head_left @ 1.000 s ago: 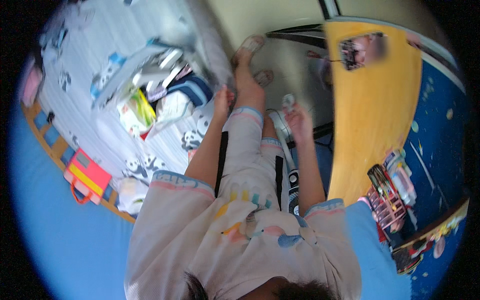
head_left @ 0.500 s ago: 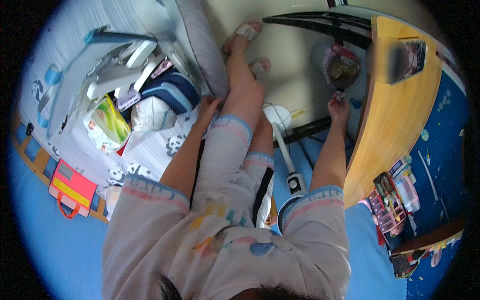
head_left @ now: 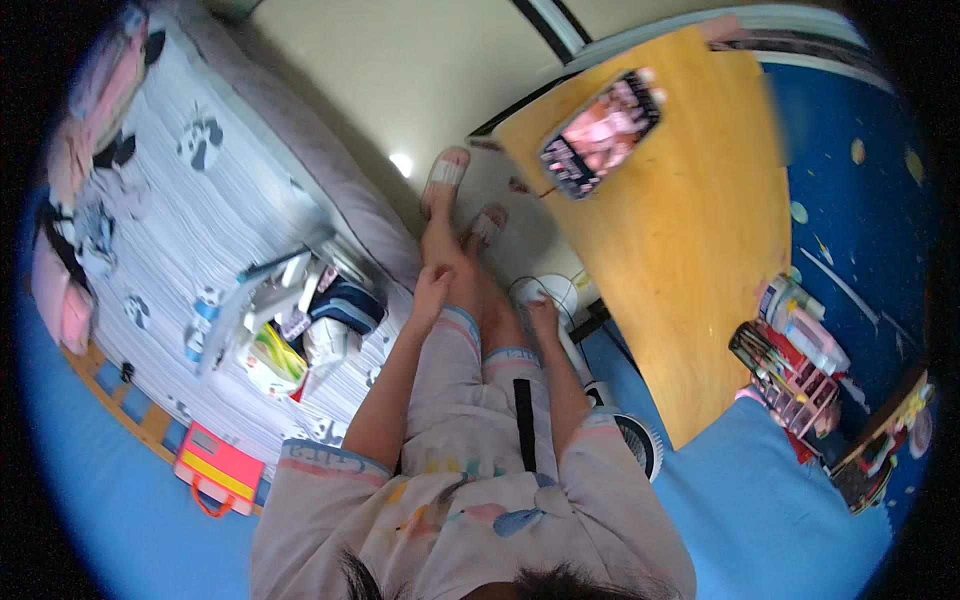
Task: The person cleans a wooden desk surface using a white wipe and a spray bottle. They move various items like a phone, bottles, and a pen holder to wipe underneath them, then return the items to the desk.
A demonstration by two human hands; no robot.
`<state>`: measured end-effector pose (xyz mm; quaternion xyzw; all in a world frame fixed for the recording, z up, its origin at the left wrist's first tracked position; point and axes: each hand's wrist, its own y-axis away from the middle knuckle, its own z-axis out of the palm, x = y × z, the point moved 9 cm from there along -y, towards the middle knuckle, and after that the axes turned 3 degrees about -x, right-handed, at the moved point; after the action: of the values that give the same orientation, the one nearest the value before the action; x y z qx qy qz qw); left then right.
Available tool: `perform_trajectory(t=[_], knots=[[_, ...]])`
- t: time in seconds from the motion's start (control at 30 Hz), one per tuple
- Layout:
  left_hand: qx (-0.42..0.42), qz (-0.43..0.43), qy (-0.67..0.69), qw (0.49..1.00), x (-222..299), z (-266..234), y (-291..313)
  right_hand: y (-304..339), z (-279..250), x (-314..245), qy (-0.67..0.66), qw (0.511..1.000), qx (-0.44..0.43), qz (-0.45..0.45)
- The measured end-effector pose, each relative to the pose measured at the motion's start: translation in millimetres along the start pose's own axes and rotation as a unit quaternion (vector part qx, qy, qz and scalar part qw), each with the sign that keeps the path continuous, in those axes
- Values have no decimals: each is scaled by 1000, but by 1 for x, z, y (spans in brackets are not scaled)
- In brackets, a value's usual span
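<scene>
A white fan (head_left: 597, 393) has its round base (head_left: 560, 291) behind the right hand (head_left: 543, 317) (whether they touch is unclear); its slim pole runs to a grilled head (head_left: 642, 447), partly hidden by the sleeve (head_left: 597, 447). On the bed (head_left: 240, 205), nearest the left hand (head_left: 432, 292), a blue-edged clear bag (head_left: 224, 325) bulges with white, navy and yellow-green things (head_left: 310, 325).

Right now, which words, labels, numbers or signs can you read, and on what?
Blue sleeve band: lettering shows; I don't copy printed words.
Blue shorts hem: lettering, likewise not copied.
Phone screen: too blurred to read.
Yellow-and-green package: any print too small to read.
</scene>
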<state>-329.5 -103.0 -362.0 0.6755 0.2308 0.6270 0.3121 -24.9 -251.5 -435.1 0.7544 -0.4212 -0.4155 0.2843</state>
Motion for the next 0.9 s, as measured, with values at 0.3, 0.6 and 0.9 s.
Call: perform_trajectory(t=[0.3, 0.6, 0.9], knots=[[-29, 480, -336, 810, 415, 93, 57, 175, -115, -128, -24, 989, 39, -143], [-100, 496, -489, 711, 444, 194, 4, 232, -251, -117, -181, 932, 302, -83], [-178, 538, -497, 657, 472, 294, 63, 308, -341, -43, -285, 756, 581, 98]])
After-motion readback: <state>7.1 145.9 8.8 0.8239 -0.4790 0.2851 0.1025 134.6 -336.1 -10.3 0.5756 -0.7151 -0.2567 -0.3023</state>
